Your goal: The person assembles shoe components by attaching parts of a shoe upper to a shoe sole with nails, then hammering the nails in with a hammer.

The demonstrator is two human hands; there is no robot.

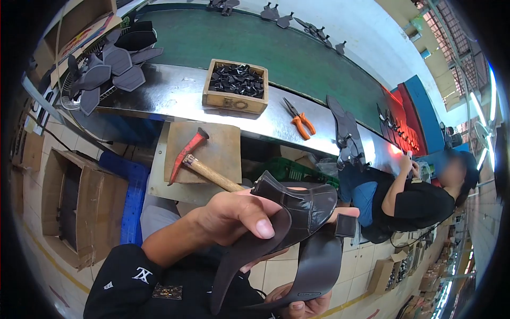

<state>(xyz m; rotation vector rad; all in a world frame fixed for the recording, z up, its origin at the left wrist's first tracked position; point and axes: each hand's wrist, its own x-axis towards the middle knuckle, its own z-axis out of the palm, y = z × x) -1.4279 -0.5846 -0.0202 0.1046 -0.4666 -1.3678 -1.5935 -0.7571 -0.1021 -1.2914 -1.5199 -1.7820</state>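
My left hand [234, 215] is closed around a dark brown leather piece [308, 204] with stitched seams and a curved strap, its thumb on top. Low in the view, my right hand [305, 303] grips the wide lower end of the same piece, near a small oval label. A small square black tab [346, 225] stands out at the piece's right side, by a fingertip. Just behind my left hand, a red-headed hammer [188, 154] with a wooden handle lies on a brown board [226, 143].
A wooden box [234, 101] of small black parts and orange-handled pliers [302, 123] rest on the metal ledge beside a green belt [183, 32]. Dark cut pieces [119, 61] fill a rack at left. A cardboard box [101, 207] stands below. A co-worker [425, 204] sits at right.
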